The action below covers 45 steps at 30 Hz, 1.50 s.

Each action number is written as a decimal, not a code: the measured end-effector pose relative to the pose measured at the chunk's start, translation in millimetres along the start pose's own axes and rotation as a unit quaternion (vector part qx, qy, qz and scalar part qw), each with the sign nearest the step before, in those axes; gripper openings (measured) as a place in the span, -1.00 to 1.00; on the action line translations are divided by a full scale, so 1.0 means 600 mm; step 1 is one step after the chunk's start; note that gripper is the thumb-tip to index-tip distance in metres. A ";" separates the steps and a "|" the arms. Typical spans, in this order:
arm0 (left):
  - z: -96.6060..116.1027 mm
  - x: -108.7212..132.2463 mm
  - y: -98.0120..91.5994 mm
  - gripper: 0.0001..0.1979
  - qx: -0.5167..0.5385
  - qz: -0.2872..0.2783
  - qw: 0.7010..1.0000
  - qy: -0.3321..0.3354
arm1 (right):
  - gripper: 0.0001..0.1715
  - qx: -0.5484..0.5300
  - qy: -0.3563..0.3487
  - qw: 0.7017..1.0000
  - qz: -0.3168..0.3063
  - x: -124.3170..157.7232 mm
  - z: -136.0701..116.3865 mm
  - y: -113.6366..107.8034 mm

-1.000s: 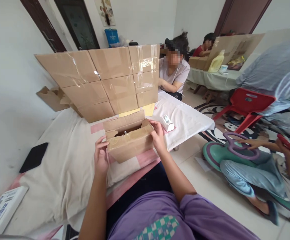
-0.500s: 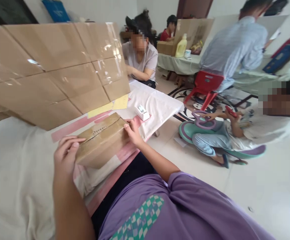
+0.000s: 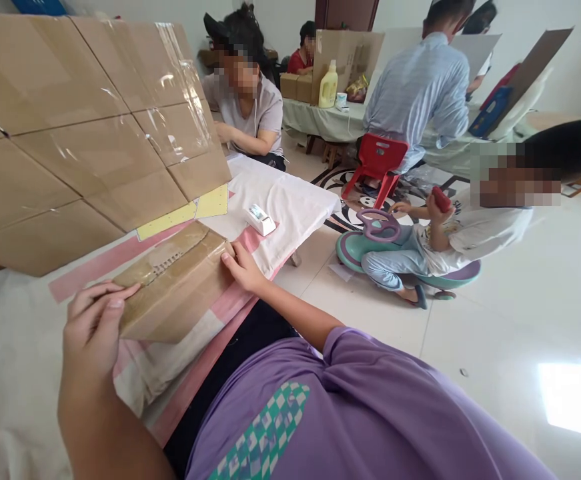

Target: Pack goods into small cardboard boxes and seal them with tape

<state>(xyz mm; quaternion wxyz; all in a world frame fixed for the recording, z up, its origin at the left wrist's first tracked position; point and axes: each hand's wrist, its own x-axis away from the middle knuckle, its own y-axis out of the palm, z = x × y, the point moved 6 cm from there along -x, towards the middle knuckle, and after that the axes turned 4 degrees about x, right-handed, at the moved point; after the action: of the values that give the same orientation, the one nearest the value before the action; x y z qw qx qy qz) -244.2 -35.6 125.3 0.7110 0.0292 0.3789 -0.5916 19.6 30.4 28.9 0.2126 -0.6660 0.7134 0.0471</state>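
Observation:
A taped cardboard box (image 3: 180,287) rests on the cloth-covered table in front of me, a seam and a row of dark marks along its top. My left hand (image 3: 95,317) grips its left end, fingers on the top edge and thumb at the side. At the opposite end, my right hand (image 3: 243,267) holds the corner, with the thumb on the near face and the other fingers partly hidden behind. Just beyond the right hand lies a small white device (image 3: 260,220) with a display. Yellow card pieces (image 3: 170,221) lie behind the box.
A wall of taped cardboard (image 3: 90,140) stands along the table's far side. Across the table sits a person in a cap (image 3: 257,113). To the right, another person sits on a ride-on toy (image 3: 355,252), near a red chair (image 3: 380,160). Others work at a back table.
My view has turned right, so box, table and people appear shifted left. Both hands keep their hold on the cardboard box. The seated person's hand with the red object has risen.

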 end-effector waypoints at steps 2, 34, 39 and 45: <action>-0.005 0.000 0.000 -0.68 -0.010 -0.007 1.000 0.003 | -0.50 -0.001 0.002 1.000 0.000 0.000 0.000 0.000; 0.075 -0.002 0.094 -0.71 -0.198 0.026 0.966 0.161 | -0.64 0.173 0.262 0.949 0.022 -0.207 0.072 -0.256; 0.117 0.012 0.354 -0.55 -0.012 -0.131 0.969 0.210 | -0.70 0.157 0.305 0.938 -0.050 -0.221 0.067 -0.237; 0.004 -0.106 0.549 0.27 -0.033 -0.199 0.979 -0.033 | -0.86 0.150 0.359 0.918 -0.075 -0.224 0.065 -0.217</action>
<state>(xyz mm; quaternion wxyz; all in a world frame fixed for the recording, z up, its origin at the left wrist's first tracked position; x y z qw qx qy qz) 40.7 113.5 29.3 0.5920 -0.0900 0.3730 -0.7088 158.4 155.0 70.8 0.0420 -0.6501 0.6884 -0.3190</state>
